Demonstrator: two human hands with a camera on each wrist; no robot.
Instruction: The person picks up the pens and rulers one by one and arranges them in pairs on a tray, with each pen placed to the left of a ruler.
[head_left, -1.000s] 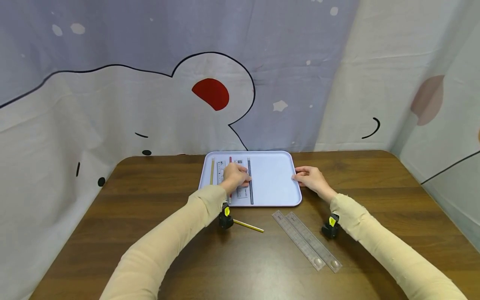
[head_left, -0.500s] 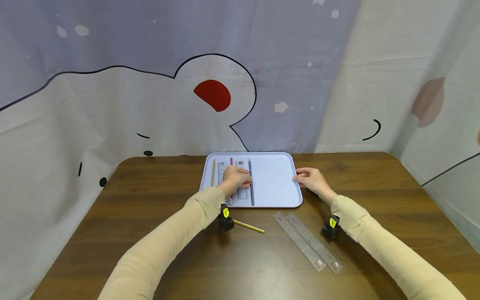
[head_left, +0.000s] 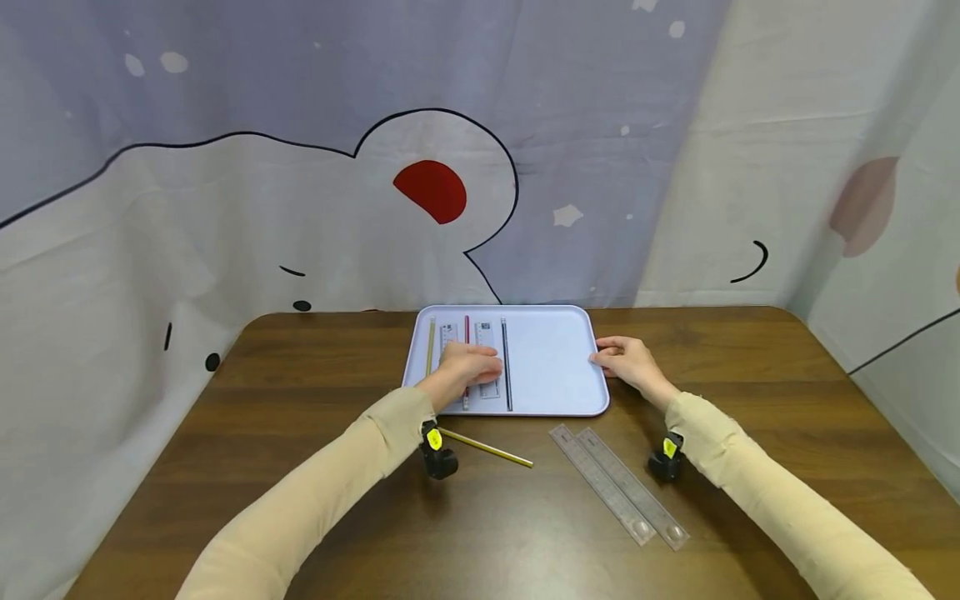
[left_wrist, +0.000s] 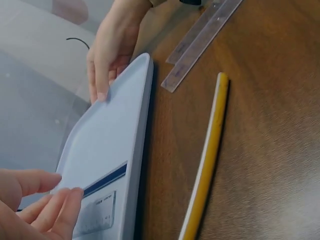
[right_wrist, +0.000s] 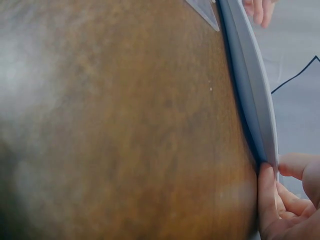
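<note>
Here, ruler (head_left: 487, 382) under left fingers (head_left: 483, 364).

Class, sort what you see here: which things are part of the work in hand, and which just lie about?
In hand: tray, held by right hand; rulers and pencils on it under left hand.
Lying about: yellow pencil and two clear rulers on the table.
</note>
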